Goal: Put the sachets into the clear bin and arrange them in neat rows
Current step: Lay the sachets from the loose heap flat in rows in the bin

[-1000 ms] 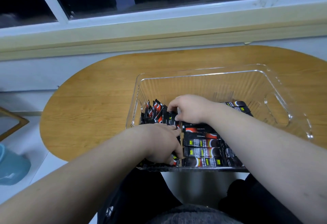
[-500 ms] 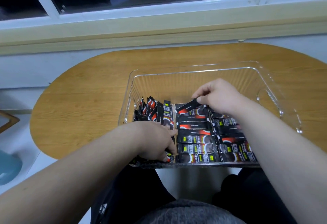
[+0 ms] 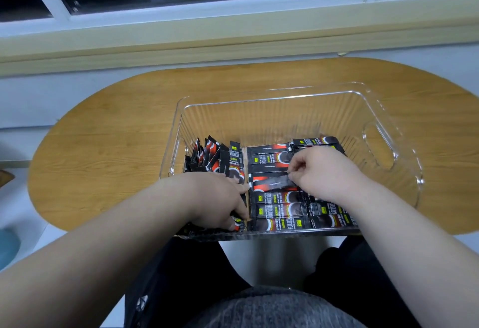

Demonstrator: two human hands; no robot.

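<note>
Bin (image 3: 285, 96) far half, right end: bare floor, reachable from above. Near half: sachets (image 3: 280, 209) lying flat; upright sachets (image 3: 213, 155) against left wall.

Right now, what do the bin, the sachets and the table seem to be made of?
Bin: clear hard plastic, glossy; its ribbed walls are see-through and the rim glints.
Sachets: thin printed film, perhaps plastic or foil laminate; they have a slight sheen and flat sealed ends.
Table: wood or wood-look laminate, smooth; grain lines show, but I cannot tell which.

sachets (image 3: 278, 209): black, red, yellow tabs | bin (image 3: 272, 99): clear, ribbed | table (image 3: 108, 151): tan woodgrain
</note>
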